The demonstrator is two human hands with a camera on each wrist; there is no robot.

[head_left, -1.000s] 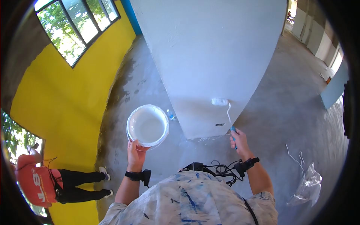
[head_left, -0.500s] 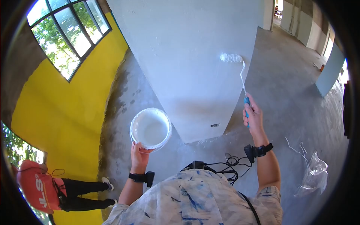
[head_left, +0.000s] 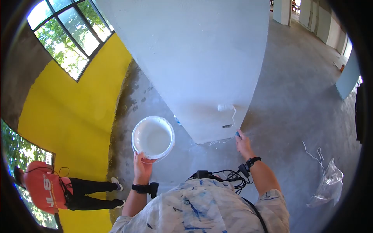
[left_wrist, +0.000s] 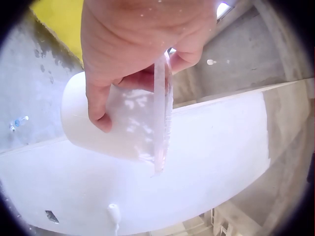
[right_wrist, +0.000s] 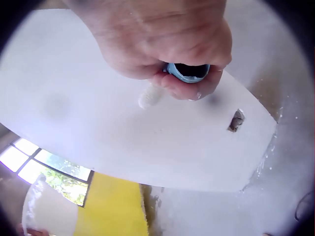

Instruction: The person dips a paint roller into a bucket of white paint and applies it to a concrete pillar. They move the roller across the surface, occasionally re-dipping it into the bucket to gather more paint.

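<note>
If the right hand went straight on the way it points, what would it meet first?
Probably the white wall, low down beside the small dark hole: the right hand grips a roller whose head seems against it. Depth unclear.

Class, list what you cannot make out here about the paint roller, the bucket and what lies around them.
- Roller handle: right wrist view, the right hand wraps it; only its blue end shows.
- Bucket inside: left wrist view shows only its outer wall, the left hand covering part.
- Bottle: head view, too small to tell its label or contents.
</note>
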